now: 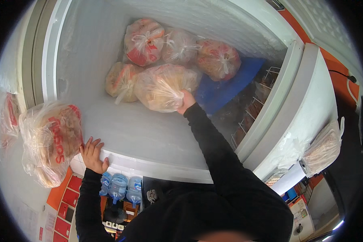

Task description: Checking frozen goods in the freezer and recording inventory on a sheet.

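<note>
My right hand (187,102) grips the gathered neck of a clear plastic bag (161,86) with pale yellowish contents, low inside a frosted chest freezer (133,127). Several other knotted plastic bags sit around it: a red-printed bag (144,42), a whitish bag (180,47), another red-printed bag (219,59) and a smaller bag (121,80). My left hand (93,155) rests on the freezer's front rim (157,166), fingers apart, holding nothing. Its fingertips come close to a large plastic bag with red lettering (53,139); whether they touch it, I cannot tell.
A blue sheet (230,83) lies in the freezer's right part, beside a white wire rack (254,104) with dark packs behind it. Another filled bag (322,148) rests outside on the right. Several large water bottles (118,184) stand below the front rim.
</note>
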A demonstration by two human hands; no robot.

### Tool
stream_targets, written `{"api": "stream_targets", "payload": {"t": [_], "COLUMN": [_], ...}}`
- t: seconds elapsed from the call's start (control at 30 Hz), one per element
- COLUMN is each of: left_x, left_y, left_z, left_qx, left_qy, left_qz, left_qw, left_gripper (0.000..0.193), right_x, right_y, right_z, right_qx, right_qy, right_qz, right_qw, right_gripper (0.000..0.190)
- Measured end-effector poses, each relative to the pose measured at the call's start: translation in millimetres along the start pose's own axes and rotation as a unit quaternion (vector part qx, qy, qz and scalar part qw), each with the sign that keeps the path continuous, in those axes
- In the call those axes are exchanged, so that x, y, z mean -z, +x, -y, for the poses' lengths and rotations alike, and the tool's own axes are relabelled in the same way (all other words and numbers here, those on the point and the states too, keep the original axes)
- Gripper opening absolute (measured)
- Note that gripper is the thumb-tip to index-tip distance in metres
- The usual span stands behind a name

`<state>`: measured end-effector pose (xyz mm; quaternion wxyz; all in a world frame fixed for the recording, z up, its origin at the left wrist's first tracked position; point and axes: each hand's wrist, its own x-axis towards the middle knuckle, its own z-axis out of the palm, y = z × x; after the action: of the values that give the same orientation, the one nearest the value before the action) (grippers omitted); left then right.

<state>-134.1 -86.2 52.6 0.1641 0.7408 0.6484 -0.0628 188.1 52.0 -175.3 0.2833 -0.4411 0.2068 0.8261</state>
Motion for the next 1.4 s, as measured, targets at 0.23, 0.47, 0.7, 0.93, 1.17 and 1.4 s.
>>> {"api": "stream_targets", "payload": {"t": [0.23, 0.47, 0.7, 0.93, 1.17, 1.4], "left_x": [-23.1, -1.2, -13.0, -7.5, -1.0, 5.3], "left_y": [37.5, 4.9, 13.6, 13.6, 8.2, 0.6], "left_z": [-6.4, 7.0, 3.0, 1.1, 3.8, 12.6], "left_qx": [-0.038, 0.014, 0.009, 0.004, -0.029, -0.022], "left_qy": [-0.036, 0.009, 0.005, 0.015, -0.030, -0.132], "left_qz": [-0.016, 0.042, 0.047, 0.024, -0.024, -0.101], "left_qw": [0.999, 0.999, 0.999, 1.000, 0.999, 0.986], "left_gripper": [0.048, 0.050, 0.052, 0.051, 0.043, 0.058], "right_x": [227.0, 210.1, 254.2, 309.2, 303.3, 68.4], "right_y": [76.5, 48.3, 93.7, 110.4, 104.6, 53.2], "right_z": [156.3, 77.8, 103.2, 86.6, -19.3, -20.6], "right_qx": [0.138, 0.054, -0.001, -0.052, -0.028, 0.036], "right_qy": [-0.358, -0.776, -0.802, -0.836, -0.897, -0.552], "right_qz": [-0.293, -0.224, -0.189, -0.173, -0.170, -0.040], "right_qw": [0.876, 0.587, 0.566, 0.518, 0.408, 0.832], "right_gripper": [0.038, 0.043, 0.043, 0.044, 0.045, 0.031]}}
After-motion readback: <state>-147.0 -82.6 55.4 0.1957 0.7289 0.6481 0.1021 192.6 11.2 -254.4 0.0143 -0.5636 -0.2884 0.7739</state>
